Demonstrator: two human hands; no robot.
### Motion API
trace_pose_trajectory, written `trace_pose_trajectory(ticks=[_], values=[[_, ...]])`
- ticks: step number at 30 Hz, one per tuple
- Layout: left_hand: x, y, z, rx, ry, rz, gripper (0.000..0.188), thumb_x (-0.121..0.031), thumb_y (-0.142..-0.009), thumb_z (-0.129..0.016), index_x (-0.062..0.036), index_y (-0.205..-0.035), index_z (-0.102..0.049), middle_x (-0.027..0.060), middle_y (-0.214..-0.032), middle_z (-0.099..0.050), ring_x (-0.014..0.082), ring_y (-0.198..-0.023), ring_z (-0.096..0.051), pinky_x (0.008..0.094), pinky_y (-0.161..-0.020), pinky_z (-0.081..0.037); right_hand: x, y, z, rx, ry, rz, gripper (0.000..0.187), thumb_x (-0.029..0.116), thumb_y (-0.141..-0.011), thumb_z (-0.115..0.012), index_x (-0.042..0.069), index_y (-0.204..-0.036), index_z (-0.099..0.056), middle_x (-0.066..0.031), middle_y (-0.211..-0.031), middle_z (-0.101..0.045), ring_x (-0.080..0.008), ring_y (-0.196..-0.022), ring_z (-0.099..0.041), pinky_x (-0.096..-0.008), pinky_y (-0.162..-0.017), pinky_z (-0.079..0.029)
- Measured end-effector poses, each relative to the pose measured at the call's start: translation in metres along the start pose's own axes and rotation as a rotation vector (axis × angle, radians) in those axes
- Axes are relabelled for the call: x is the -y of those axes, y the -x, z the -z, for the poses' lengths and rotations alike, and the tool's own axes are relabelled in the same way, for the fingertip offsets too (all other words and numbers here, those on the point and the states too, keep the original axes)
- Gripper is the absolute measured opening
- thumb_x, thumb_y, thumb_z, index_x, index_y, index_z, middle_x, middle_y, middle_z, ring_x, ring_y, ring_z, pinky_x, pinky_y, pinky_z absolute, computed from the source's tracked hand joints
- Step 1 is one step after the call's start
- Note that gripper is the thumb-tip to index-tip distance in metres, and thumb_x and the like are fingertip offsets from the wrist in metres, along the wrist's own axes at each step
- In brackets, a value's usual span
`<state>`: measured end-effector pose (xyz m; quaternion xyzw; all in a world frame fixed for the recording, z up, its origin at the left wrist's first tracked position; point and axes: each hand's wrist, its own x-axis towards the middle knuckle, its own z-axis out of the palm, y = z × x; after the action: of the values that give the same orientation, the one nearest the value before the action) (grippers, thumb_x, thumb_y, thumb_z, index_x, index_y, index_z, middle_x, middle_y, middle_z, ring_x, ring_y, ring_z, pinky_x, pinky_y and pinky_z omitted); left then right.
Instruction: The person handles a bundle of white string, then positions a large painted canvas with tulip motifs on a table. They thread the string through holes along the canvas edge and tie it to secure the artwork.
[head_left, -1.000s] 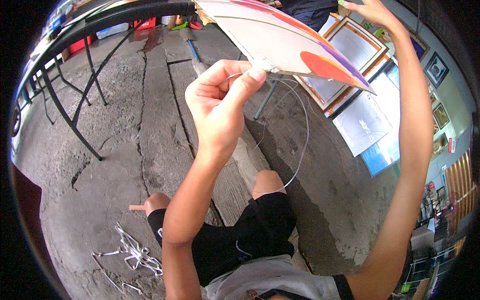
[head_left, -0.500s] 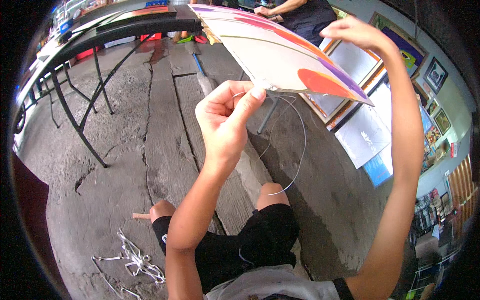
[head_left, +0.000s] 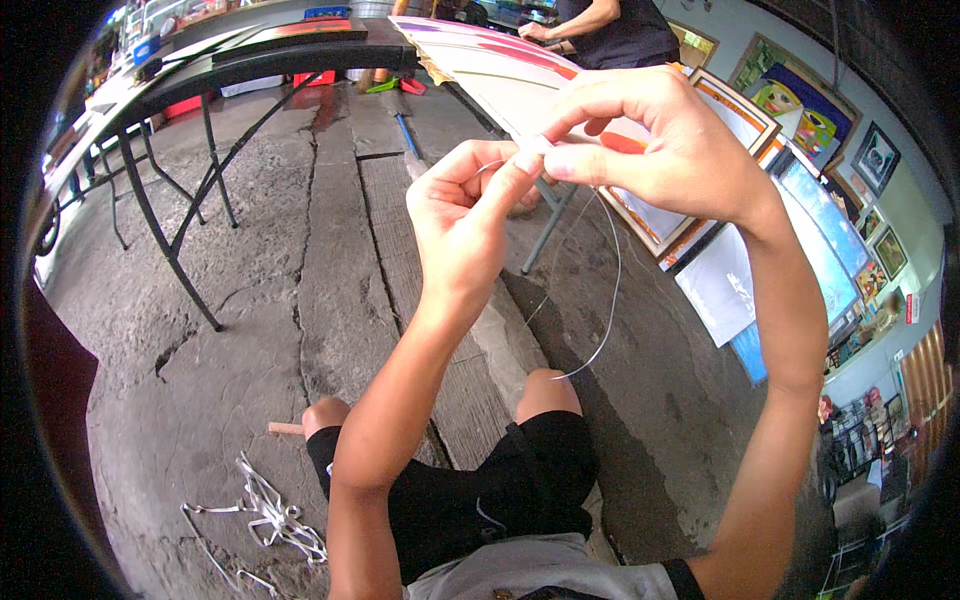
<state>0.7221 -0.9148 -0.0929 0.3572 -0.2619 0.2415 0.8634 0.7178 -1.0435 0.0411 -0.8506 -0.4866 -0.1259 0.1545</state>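
A white painted panel (head_left: 478,72) with red, orange and purple shapes extends away from me, its near corner at my fingertips. My left hand (head_left: 458,225) is closed in a pinch on a thin pale wire (head_left: 618,275) at that corner. From there the wire hangs in a long loop that reaches down to my knee. My right hand (head_left: 665,145) meets the left one at the same spot, thumb and forefinger pressed together. What exactly lies between the right fingertips is hidden. The right hand also covers much of the panel's near side.
A black-edged table (head_left: 270,62) with thin metal legs stands at the left. Framed pictures (head_left: 735,105) lean along the right, beneath a picture-hung wall. A person in dark clothes (head_left: 630,35) works at the back. White straps (head_left: 270,510) lie tangled on the concrete floor by my knee.
My right hand has come down and left from above the panel to the near corner and closed beside my left fingertips. The left hand has shifted slightly right, still pinching.
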Motion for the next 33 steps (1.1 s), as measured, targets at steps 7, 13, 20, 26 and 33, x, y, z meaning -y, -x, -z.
trace_pose_trajectory(ticks=[7, 13, 20, 26, 33], values=[[0.005, 0.001, 0.005, 0.007, -0.048, -0.011, 0.01, -0.013, -0.082, -0.067, -0.0035, -0.085, -0.066, -0.0076, -0.064, -0.053, -0.0001, -0.052, -0.035, 0.018, -0.047, -0.023, 0.005, -0.005, -0.005, -0.015, 0.094, -0.043, 0.013, 0.011, -0.079, -0.067, -0.001, -0.083, -0.066, -0.005, -0.076, -0.063, -0.0098, -0.065, -0.059, -0.0245, -0.06, -0.047], [0.005, 0.004, 0.006, -0.003, -0.061, 0.004, 0.009, -0.013, -0.082, -0.068, -0.004, -0.084, -0.066, -0.0084, -0.062, -0.051, -0.0003, -0.051, -0.033, 0.0184, -0.046, -0.022, 0.0, -0.003, -0.012, -0.035, 0.047, -0.048, 0.013, 0.012, -0.082, -0.064, -0.001, -0.082, -0.064, -0.0031, -0.075, -0.061, -0.0075, -0.067, -0.057, -0.0228, -0.06, -0.045], [0.006, 0.005, 0.01, 0.001, -0.07, 0.014, 0.009, -0.013, -0.081, -0.068, -0.0041, -0.083, -0.065, -0.0087, -0.062, -0.051, -0.0005, -0.051, -0.033, 0.0185, -0.046, -0.022, -0.008, -0.004, -0.012, 0.027, -0.084, -0.166, 0.016, 0.015, -0.084, -0.063, -0.001, -0.082, -0.062, -0.0007, -0.079, -0.058, -0.0055, -0.071, -0.054, -0.0215, -0.062, -0.044], [0.006, 0.007, 0.009, -0.007, -0.064, 0.038, 0.009, -0.013, -0.082, -0.067, -0.004, -0.082, -0.065, -0.008, -0.063, -0.051, -0.0001, -0.051, -0.033, 0.0186, -0.046, -0.022, -0.013, -0.002, -0.011, 0.062, -0.086, -0.148, 0.016, 0.015, -0.084, -0.063, 0.0, -0.081, -0.061, -0.0003, -0.081, -0.057, -0.0059, -0.074, -0.054, -0.0217, -0.064, -0.045], [0.005, 0.003, 0.004, -0.001, -0.032, 0.019, 0.011, -0.013, -0.082, -0.066, -0.0032, -0.087, -0.066, -0.0077, -0.063, -0.051, 0.0003, -0.051, -0.034, 0.0187, -0.046, -0.023, -0.019, 0.009, -0.008, -0.071, -0.201, -0.063, 0.014, 0.016, -0.083, -0.065, 0.002, -0.087, -0.068, 0.0022, -0.068, -0.06, -0.0024, -0.06, -0.052, -0.0203, -0.053, -0.042]])
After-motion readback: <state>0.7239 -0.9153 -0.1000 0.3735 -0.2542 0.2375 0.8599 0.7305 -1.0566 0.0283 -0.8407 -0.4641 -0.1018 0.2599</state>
